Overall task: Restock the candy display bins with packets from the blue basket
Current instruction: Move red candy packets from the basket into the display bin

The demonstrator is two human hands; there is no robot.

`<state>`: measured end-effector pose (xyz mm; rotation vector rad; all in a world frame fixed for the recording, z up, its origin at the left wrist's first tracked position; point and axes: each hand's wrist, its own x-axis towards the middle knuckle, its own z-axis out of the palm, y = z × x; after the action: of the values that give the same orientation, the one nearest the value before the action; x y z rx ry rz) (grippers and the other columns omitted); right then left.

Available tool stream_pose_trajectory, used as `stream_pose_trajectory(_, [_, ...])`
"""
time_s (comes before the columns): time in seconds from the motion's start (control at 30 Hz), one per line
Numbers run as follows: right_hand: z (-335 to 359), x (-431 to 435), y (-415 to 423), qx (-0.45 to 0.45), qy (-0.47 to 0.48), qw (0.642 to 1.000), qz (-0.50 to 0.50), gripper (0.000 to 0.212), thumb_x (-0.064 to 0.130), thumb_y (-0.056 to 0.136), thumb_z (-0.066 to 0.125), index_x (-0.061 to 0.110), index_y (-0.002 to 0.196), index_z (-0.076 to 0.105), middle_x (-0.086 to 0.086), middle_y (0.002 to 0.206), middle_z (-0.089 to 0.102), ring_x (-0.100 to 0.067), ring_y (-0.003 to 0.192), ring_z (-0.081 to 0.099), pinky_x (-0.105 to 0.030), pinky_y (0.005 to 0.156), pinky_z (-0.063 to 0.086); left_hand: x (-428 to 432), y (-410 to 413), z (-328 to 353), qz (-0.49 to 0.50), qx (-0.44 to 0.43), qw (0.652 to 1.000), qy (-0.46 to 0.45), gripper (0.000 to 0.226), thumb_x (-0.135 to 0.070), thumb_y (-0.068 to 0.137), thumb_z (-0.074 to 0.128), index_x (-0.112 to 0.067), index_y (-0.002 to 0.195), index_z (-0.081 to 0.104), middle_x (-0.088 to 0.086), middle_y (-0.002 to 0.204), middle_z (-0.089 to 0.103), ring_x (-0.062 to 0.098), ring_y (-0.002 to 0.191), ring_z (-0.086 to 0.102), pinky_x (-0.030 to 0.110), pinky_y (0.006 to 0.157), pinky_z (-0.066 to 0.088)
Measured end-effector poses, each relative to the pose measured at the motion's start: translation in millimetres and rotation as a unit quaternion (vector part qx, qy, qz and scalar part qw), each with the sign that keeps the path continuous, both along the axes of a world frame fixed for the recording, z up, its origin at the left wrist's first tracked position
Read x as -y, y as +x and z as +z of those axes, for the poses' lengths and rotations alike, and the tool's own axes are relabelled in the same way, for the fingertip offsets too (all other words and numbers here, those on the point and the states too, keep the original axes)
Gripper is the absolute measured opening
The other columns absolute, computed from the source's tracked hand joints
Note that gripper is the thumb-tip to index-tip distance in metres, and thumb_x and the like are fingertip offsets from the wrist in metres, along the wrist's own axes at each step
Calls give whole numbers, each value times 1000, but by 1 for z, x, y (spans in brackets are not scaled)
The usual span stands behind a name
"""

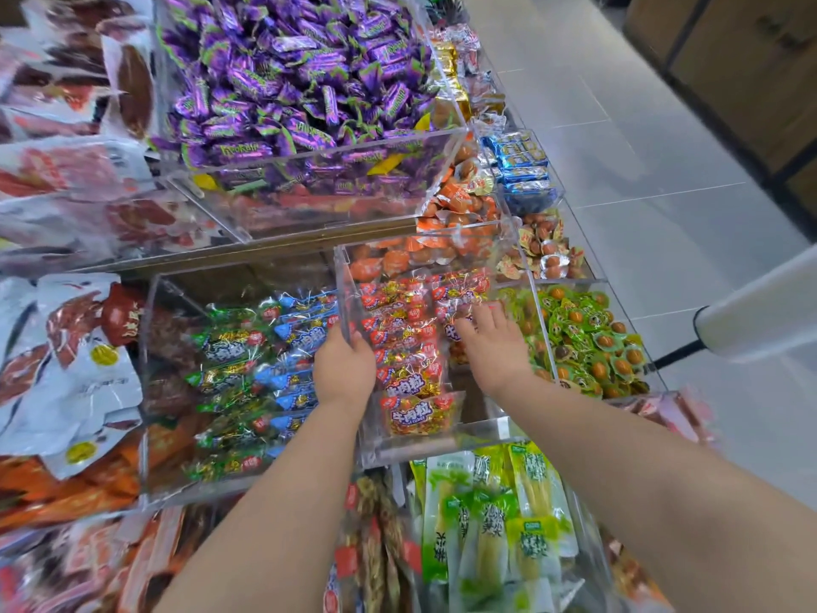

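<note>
On a shop shelf (265, 250), the left grip (345, 369) is clutching the left wall of a clear acrylic bin (442, 440); the right grip (490, 342), fingers spread, is resting on red-wrapped candy packets (406, 342) inside.

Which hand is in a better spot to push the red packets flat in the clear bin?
Probably the right hand: it is open, fingers spread over the red packets inside the bin. The left hand is busy gripping the bin's left wall.
</note>
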<state>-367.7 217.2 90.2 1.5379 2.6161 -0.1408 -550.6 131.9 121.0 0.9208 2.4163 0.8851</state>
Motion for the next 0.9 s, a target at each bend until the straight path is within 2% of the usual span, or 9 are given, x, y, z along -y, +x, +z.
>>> stream_pose_trajectory(0.03, [-1,3,-1,-13,-48,998,-41,34,5,83,51,17,115,48,-11,119,54,-32,108,50,-37,75,42,0,0,0,0,2,1000,-1,27,-24,100,40,-6,109,58,-1,74,53,18,64,48,27,51,30])
stream_pose_trajectory(0.1, [-4,10,0,-27,-148,981,-119,17,17,91,48,13,104,58,-11,102,64,-31,92,61,-32,66,45,0,0,0,5,11,1000,1,26,-24,100,41,-6,106,58,-4,69,52,13,60,49,26,48,29])
stream_pose_trajectory(0.2, [-9,11,-2,-114,-246,934,-234,29,28,93,51,3,101,64,-16,101,66,-32,94,62,-32,75,49,1,1,0,10,22,1000,3,25,-23,99,41,-6,104,58,-7,67,50,8,59,47,24,47,28])
stream_pose_trajectory(0.33, [-6,-2,-13,-211,-264,903,-266,30,30,94,50,4,103,63,-14,101,66,-32,95,61,-35,81,49,1,1,1,10,21,1000,1,23,-24,99,41,-9,105,58,-9,68,49,12,63,50,23,49,28])
stream_pose_trajectory(0.47, [-3,-24,-17,-219,-264,885,-313,32,34,94,51,10,73,52,-7,74,55,-29,84,56,-32,71,44,2,1,0,10,21,1000,8,20,-23,99,42,-11,101,58,-10,67,50,6,60,47,22,48,28])
stream_pose_trajectory(0.53, [-3,-23,-22,-248,-218,875,-355,32,31,90,59,4,105,53,-15,98,58,-33,99,56,-37,81,47,2,1,-1,11,23,1000,12,19,-23,99,42,-11,98,57,-8,66,50,6,59,47,23,48,29])
stream_pose_trajectory(0.6, [-3,-14,-30,-267,-193,859,-391,63,31,87,64,1,132,33,-22,130,42,-36,115,49,-39,91,43,2,2,0,12,22,1000,18,17,-23,99,42,-14,94,56,-8,66,50,6,59,47,23,48,28])
stream_pose_trajectory(0.67, [-5,-8,-38,-266,-212,850,-401,69,34,88,62,1,137,25,-24,138,30,-37,117,46,-40,95,41,2,2,0,11,18,1000,23,16,-23,99,42,-16,89,53,-8,65,49,7,58,47,23,48,28])
stream_pose_trajectory(0.9, [-8,-35,-34,-285,-261,830,-402,62,38,86,65,7,132,36,-20,132,42,-34,103,57,-39,88,46,2,1,0,18,20,1000,9,22,-29,99,40,-18,87,54,-6,67,53,7,58,49,24,48,29])
